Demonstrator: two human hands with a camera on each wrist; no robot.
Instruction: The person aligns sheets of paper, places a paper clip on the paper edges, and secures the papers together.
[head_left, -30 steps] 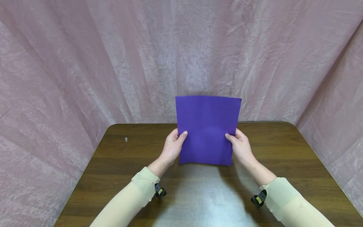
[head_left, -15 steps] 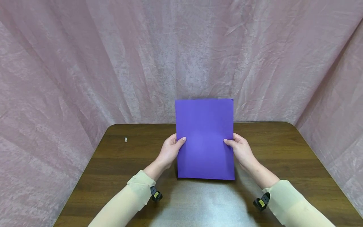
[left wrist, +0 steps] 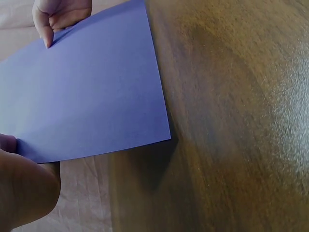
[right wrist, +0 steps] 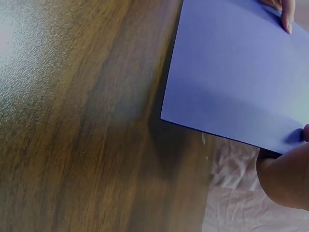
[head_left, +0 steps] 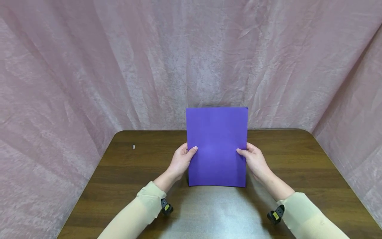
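Note:
A flat purple sheet of paper is held up over the middle of the table, its face toward me. My left hand pinches its left edge, the thumb lying on the front and the fingers hidden behind. On the opposite edge my right hand grips it the same way, at about the same height. In the left wrist view the lower corner of the paper stands out over the wood, casting a shadow. The right wrist view shows the paper close over the tabletop along its bottom edge.
A small paper clip lies at the far left of the brown wooden table. Pink curtains hang behind the table and along both sides. Light reflects off the tabletop nearest me.
The paper has tipped from a bowed, slanted pose to a flatter one facing me. Its top edge is lower and both hands have come down slightly, still holding it.

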